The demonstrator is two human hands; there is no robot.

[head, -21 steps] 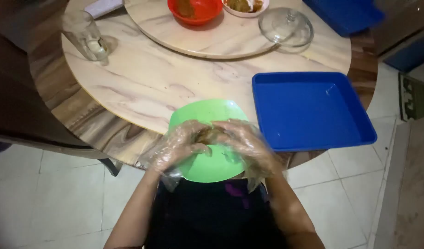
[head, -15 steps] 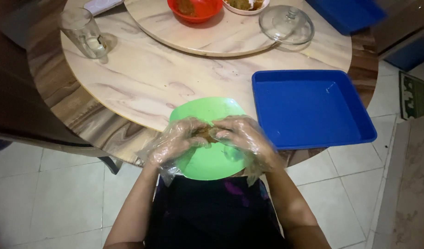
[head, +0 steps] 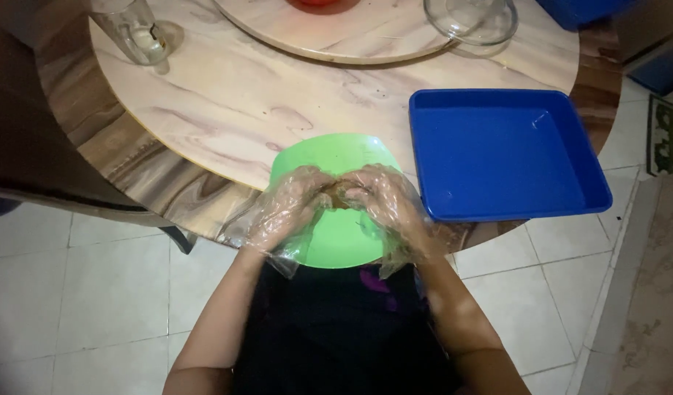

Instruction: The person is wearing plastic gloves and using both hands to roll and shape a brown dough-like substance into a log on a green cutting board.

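Observation:
A green plate lies at the near edge of a round marble-look table, overhanging it slightly. Both of my hands wear clear plastic gloves and meet over the plate. My left hand and my right hand press together on a small brown lump of food held between the fingertips. Most of the lump is hidden by the fingers.
A blue rectangular tray sits to the right of the plate. A turntable disc lies at the far side with a glass lid on it. A drinking glass stands at the far left. White tiled floor lies below.
The view has shifted down and closer, so the red bowl is nearly out of sight. My hands stay together on the lump over the green plate.

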